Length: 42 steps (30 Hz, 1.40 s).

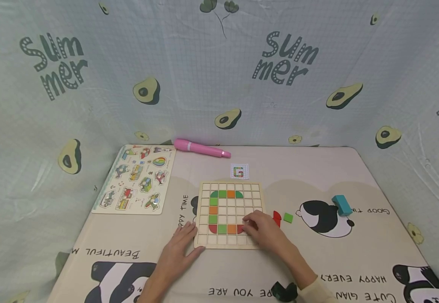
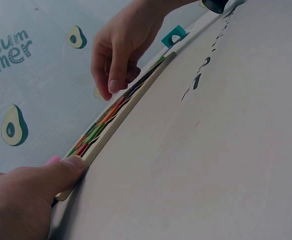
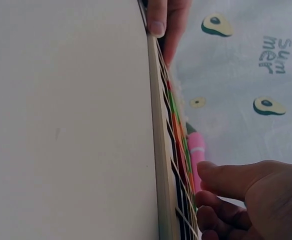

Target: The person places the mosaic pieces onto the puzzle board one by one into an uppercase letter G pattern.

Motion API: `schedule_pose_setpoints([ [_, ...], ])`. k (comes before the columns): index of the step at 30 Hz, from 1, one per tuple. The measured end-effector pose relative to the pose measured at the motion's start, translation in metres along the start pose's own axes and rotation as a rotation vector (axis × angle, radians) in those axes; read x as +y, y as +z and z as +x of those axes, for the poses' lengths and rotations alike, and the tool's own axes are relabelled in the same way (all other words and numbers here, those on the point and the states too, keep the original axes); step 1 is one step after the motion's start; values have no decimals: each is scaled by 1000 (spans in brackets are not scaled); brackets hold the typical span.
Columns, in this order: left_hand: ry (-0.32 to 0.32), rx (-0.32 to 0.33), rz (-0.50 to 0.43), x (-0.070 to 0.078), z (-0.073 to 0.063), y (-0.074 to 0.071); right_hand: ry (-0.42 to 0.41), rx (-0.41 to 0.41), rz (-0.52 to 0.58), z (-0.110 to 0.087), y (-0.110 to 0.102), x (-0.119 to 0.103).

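A wooden grid board [image 1: 222, 244] lies in the middle of the table with green, orange and red tiles forming a C-like outline. My left hand [image 1: 175, 254] lies at its near left corner, fingers along the left side. In the left wrist view the left thumb [image 2: 68, 172] rests on the board's edge. My right hand [image 1: 266, 231] is over the right part of the grid, fingers bent, fingertips beside a rounded red tile [image 1: 240, 229] in the lower row. No tile shows between the right fingers. Loose red tiles [image 1: 277, 217] and a green square tile [image 1: 288, 217] lie beyond that hand.
A small pattern card [image 1: 239, 171] lies behind the board, with a pink microphone-shaped stick [image 1: 202, 149] further back. A picture puzzle board [image 1: 132, 181] is at the back left. A teal block [image 1: 342, 205] stands right; a dark green block [image 1: 284, 291] lies by the right forearm.
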<state>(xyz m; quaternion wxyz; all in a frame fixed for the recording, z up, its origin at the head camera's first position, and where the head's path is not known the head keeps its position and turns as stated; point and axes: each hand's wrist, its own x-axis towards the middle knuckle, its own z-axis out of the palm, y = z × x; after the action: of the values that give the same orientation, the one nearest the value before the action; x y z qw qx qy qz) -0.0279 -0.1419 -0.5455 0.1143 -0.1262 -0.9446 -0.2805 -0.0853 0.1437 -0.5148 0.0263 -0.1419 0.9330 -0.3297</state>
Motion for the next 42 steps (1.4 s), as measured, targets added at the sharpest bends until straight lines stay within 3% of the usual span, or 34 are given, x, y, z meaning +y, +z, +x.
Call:
schedule_pose_setpoints([
  [6, 4, 1, -1, -1, 0, 0, 56, 19, -5, 0, -6, 3],
  [23, 18, 6, 5, -2, 0, 0, 85, 122, -14, -5, -32, 25],
  [31, 18, 6, 2, -2, 0, 0, 116, 174, -103, -8, -42, 43],
  [42, 0, -11, 16, -1, 0, 0, 194, 161, -95, -18, -57, 67],
])
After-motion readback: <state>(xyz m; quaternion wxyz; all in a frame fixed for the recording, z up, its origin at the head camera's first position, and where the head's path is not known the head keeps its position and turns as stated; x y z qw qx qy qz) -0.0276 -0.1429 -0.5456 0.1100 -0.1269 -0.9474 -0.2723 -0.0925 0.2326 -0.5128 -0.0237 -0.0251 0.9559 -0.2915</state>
